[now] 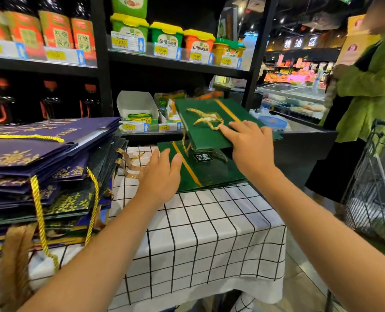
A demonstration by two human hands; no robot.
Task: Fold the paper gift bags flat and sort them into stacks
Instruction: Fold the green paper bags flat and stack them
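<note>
Right hand (pixel 250 145) flat on a raised green bag (pixel 211 129) (fingers straight), left hand (pixel 162 174) open touching the green stack (pixel 205 174) at the table's (pixel 209 233) far edge

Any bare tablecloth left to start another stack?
Free: the checked tablecloth at front right, between the purple stack and the table's right edge, nearer than the green bags. Crowded: left side under the purple stack, far end under green bags and both hands.

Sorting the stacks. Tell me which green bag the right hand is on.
The upper green bag, tilted, gold cord on top; the lower one lies flat.
</note>
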